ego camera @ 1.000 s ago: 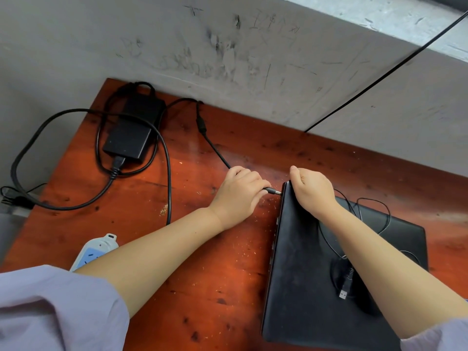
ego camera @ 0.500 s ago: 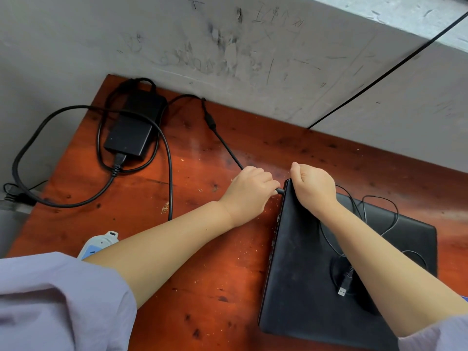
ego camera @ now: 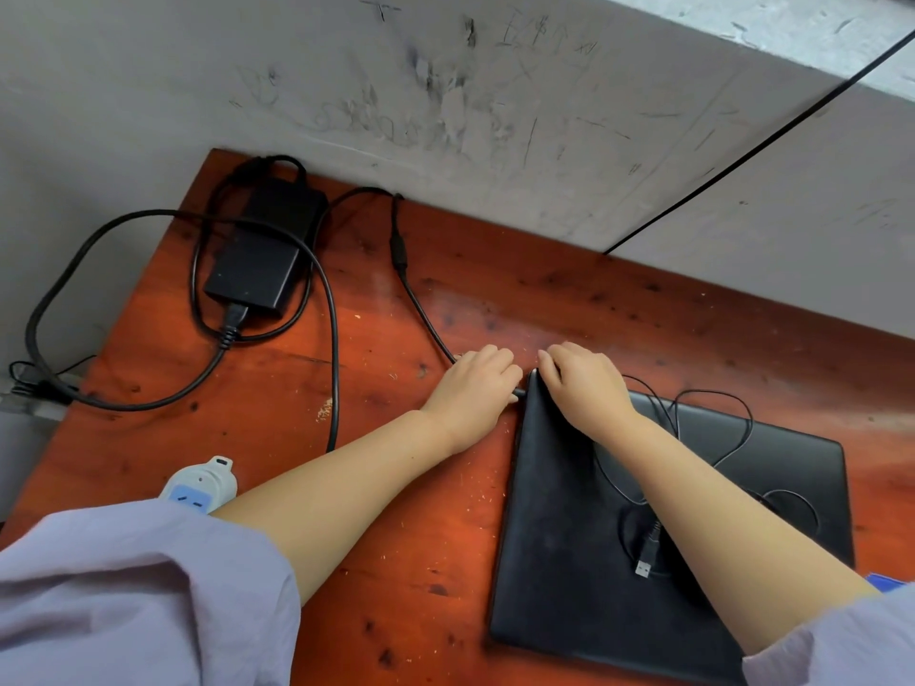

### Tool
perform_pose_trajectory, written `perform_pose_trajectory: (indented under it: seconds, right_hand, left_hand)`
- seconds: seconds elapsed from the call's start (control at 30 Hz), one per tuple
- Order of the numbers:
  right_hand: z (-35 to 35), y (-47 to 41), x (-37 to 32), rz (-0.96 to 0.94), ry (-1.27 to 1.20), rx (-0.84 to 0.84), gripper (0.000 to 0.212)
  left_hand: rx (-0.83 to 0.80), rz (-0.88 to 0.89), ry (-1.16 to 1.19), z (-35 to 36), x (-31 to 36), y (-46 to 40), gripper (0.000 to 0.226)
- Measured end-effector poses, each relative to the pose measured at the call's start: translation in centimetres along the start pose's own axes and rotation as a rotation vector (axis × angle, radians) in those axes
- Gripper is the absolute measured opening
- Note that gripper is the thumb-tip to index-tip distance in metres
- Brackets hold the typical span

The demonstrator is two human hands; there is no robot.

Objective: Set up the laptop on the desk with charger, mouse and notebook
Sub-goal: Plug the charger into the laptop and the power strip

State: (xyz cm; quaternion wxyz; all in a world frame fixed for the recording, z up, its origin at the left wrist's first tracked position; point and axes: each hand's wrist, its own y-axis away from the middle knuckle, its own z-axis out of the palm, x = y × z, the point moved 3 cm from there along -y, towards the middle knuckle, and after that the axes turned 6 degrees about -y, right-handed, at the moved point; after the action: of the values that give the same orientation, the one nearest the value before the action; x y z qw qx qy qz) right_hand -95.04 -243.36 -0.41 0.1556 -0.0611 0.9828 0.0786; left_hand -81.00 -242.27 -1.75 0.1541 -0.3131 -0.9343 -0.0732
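Observation:
A closed black laptop (ego camera: pixel 569 552) lies on the red-brown desk (ego camera: pixel 396 527), right of centre. My left hand (ego camera: pixel 478 388) pinches the charger plug against the laptop's far left corner; only a bit of the plug shows. My right hand (ego camera: pixel 582 383) presses down on that same corner. The charger brick (ego camera: pixel 265 245) sits at the desk's far left, its thin cable (ego camera: pixel 421 309) running to my left hand. A black mouse, mostly hidden under my right forearm, rests on the laptop lid with its cable and USB plug (ego camera: pixel 643 566) loose. No notebook can be made out.
A white and blue power strip (ego camera: pixel 203 487) lies near the left front edge, partly under my sleeve. The thick mains cable (ego camera: pixel 331 339) loops over the desk's left edge. A scuffed grey wall (ego camera: pixel 495 116) runs along the back of the desk. A small blue item (ego camera: pixel 886 581) peeks out at the right.
My left hand slid right with the plug until it reached the laptop's corner; the plug's bare tip is now hidden. The right hand stayed on the corner.

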Motion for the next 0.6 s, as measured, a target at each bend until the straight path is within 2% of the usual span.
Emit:
perform_pose_trajectory:
  seconds: [0.2,0.4,0.5,0.6]
  right_hand:
    - [0.7,1.3,-0.1,-0.072,0.101,0.003,0.027]
    - [-0.4,2.6,0.2,-0.003,0.175,-0.062,0.026]
    - [-1.7,3.1,-1.5,-0.033,0.098,0.007,0.027]
    - [-1.9,3.6,-5.0,-0.147,-0.017,0.064,0.024]
  left_hand:
    - [-0.035,-0.071,0.003,0.8,-0.2,0.2,0.019]
    - [-0.069,-0.120,-0.052,-0.1,0.6,1.9,0.029]
    - [0.052,-0.133,-0.024,-2.0,0.5,4.9,0.033]
    - [0.256,-0.175,-0.016,-5.0,-0.1,9.5,0.026]
